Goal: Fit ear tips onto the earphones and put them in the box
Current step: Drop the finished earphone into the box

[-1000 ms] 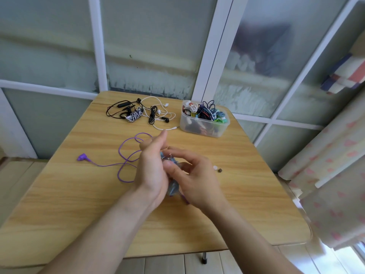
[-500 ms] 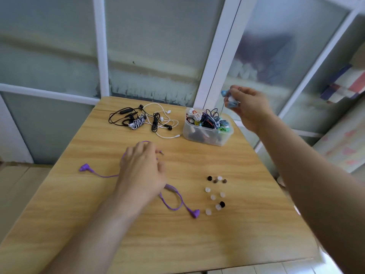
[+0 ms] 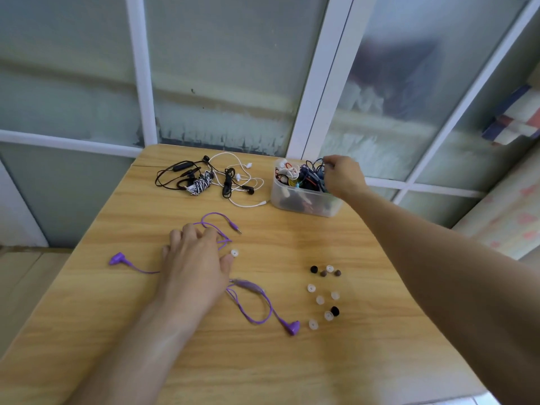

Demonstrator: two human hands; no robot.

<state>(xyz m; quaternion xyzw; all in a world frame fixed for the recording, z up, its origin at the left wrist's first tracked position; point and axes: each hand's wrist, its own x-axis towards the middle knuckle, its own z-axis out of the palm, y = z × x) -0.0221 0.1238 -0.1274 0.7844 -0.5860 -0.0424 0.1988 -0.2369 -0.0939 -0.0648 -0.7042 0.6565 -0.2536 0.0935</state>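
A: From the head view, what do we see?

B: Our left hand lies flat, fingers relaxed, on the purple earphones spread over the wooden bench. A white ear tip sits just beside the thumb.

A: And our right hand?

B: It reaches into the clear box of tangled earphones, fingers curled; we cannot tell whether it grips anything. Loose ear tips lie near the purple earbud.
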